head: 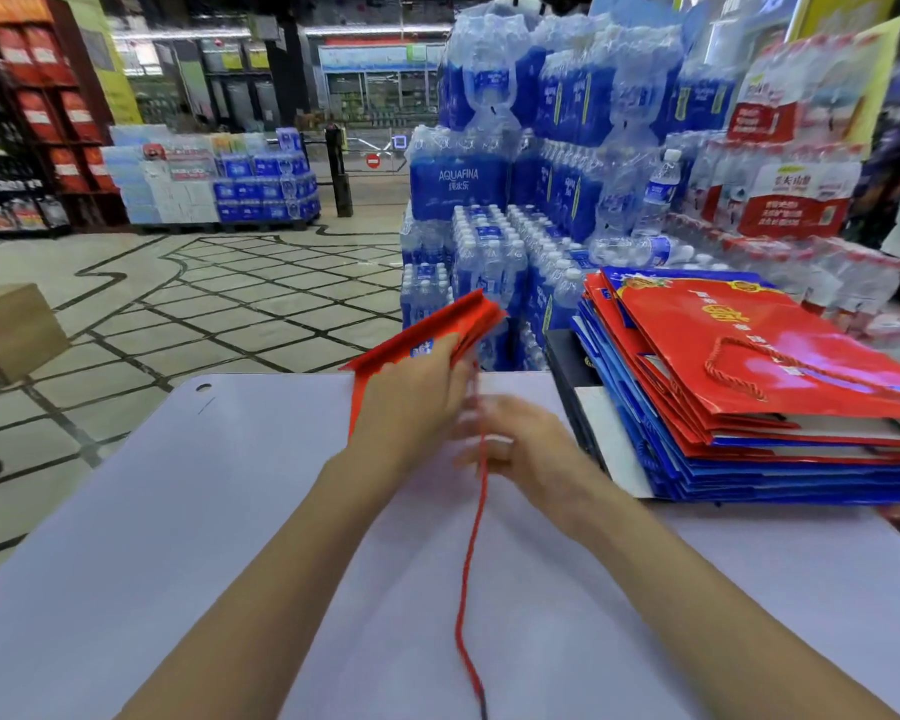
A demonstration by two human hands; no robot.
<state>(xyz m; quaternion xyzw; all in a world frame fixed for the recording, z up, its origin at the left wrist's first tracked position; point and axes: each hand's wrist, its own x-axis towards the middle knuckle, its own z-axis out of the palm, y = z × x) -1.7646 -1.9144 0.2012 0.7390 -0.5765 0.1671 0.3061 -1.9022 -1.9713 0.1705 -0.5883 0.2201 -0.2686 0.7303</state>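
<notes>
AQUAFINA in white, Chinese characters beneath, on the blue water pack [458, 185] far right. Red no-entry sign [373, 160] on the far gate. Small label on the red bag [427, 330] unreadable.

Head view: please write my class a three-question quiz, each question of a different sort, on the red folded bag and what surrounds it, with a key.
1. True or false: the left hand holds the folded red bag above the white table.
2. What runs from the blurred right hand toward the camera? A) red cord B) blue ribbon C) tape
3. Fill in: the stack of flat bags lies on the person's ____ side.
Key: 1 true; 2 A; 3 right.
</notes>
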